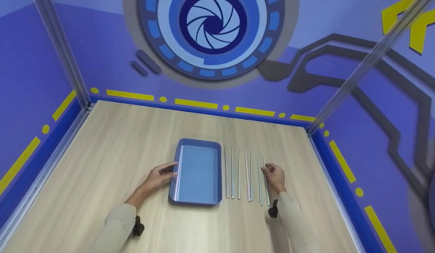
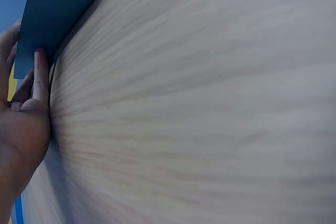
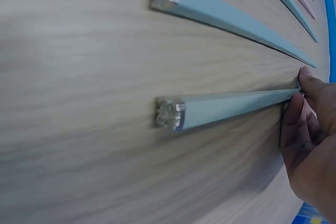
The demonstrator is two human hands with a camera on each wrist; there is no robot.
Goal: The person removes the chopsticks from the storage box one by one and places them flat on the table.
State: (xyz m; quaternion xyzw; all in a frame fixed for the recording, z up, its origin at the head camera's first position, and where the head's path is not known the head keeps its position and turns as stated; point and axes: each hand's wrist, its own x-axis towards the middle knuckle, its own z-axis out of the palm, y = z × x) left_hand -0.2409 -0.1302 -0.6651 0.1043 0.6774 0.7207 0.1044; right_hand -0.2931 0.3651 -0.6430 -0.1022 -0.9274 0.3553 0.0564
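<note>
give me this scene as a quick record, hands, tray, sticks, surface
left hand: touching the left side of the tray
right hand: pinching the rightmost chopstick
tray: blue, left of the row
row of chopsticks: seven, counting the pinched one
surface: light wood-grain table

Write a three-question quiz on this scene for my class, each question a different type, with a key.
1. Multiple choice: what does the left hand touch? A) a sleeve B) the tray C) the back wall
2. True or false: the right hand pinches the stick farthest from the tray.
3. Count: in the head view, how many sticks are to the right of the tray, including the pinched one?

Key: 1. B; 2. True; 3. Seven.
</note>
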